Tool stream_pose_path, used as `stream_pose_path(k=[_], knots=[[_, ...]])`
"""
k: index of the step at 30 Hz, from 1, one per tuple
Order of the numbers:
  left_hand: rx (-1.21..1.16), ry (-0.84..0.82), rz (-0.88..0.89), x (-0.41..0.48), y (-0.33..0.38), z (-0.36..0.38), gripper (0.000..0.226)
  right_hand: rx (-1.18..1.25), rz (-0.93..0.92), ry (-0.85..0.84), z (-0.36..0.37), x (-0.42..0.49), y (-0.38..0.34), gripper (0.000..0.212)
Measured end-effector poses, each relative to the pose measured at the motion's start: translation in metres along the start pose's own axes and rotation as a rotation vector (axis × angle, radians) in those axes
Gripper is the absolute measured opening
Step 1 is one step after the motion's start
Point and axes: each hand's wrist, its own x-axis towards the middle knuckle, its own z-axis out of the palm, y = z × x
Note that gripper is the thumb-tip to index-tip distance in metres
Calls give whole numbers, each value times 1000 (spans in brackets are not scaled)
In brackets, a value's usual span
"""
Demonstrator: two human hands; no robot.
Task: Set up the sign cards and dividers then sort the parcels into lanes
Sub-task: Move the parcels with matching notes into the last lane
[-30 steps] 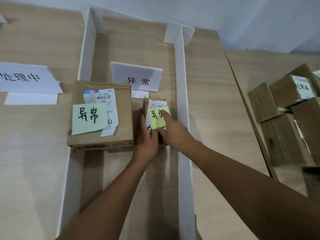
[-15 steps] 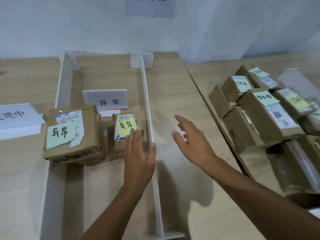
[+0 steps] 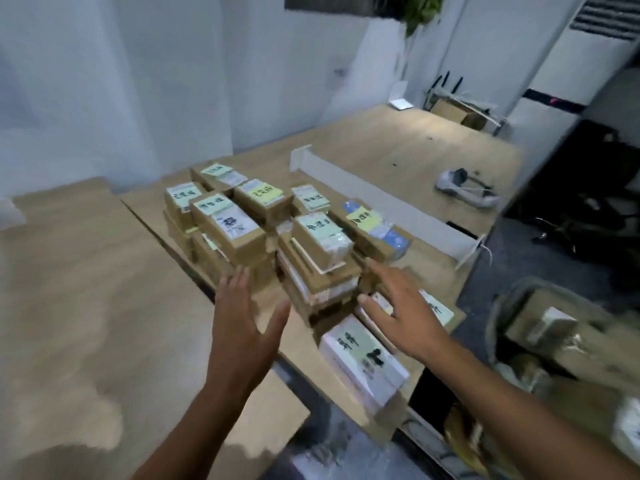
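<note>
1. The left hand [image 3: 242, 323] hovers with its palm turned to the right. Its fingers [image 3: 233, 289] are straight and close together, the thumb is splayed wide, and it holds nothing. The fingertips reach the near edge of the pile, but I cannot tell whether they touch the cardboard.
2. The right hand [image 3: 407, 313] is out over the near right part of the pile, palm down and fingers spread apart. The forefinger stretches toward the foot of the tall stack [image 3: 322, 271]. It grips nothing, and blur hides whether any fingertip makes contact.
3. The parcels [image 3: 239, 233] are brown cardboard boxes crowded together in stacks on the wooden surface [image 3: 398, 143]. Most carry a green or yellow sticky note with handwriting too blurred to read.
4. A white parcel [image 3: 360, 355] with dark handwriting on top lies at the near edge of that surface, just below the right hand. A flat parcel with a green note [image 3: 440, 311] lies partly under the same hand.
5. A white divider [image 3: 381, 199] stands on edge on the same surface, just behind the pile. It runs from far left to near right.
6. A second wooden surface [image 3: 86, 289] adjoins on the left across a narrow gap, and the left forearm crosses it.
7. A bin [image 3: 498, 306] to the right, beyond the surface's edge, holds more boxes. A grey strapped object [image 3: 464, 188] lies beyond the divider.
</note>
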Motion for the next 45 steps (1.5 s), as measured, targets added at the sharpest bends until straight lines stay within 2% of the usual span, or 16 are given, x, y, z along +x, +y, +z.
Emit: stream_pose_path(k=[3,8,14,17,21,32,35,40,45], knots=[[17,-77,51,-7,45,66,93,-76,44,7,-46,-27,63,58],[74,-174,103,-20,88,154,89,-155,88,-43,-91,-45,147,64],[85,-236,51,-1,90,241,94,-177,156,-130,-90,-20,238,65],[88,-279,-52,15,83,284,96,-176,181,-202,-80,-1,276,67],[163,-319,-93,31,72,333,84,-171,163,-329,-73,19,318,69],[604,-305,-250,65,53,395,92,22,200,-570,-9,74,408,76],[664,-261,-210,67,55,405,91,159,172,-670,0,77,423,78],[687,-241,-207,67,62,412,91,239,115,-665,5,75,436,80],[639,-265,-175,56,94,429,108,329,243,-586,-11,62,447,71]])
